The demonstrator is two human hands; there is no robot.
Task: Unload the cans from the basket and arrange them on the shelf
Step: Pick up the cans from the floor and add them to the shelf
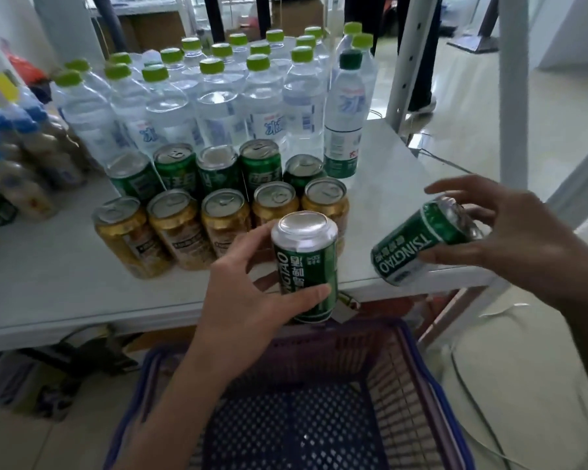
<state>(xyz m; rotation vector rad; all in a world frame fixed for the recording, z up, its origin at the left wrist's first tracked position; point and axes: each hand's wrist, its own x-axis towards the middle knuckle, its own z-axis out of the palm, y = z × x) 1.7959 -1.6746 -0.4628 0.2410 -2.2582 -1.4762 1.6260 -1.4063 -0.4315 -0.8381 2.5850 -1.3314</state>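
The left grip (252, 300) holds an upright green can (304, 266), the right grip (510, 245) a tilted green can (425, 242), seemingly loosely, so it might slip off the shelf (65, 283) edge.

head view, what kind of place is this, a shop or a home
Probably a small shop or stockroom: a metal shelf holds rows of identical water bottles and cans, and a purple shopping basket sits in front of it.
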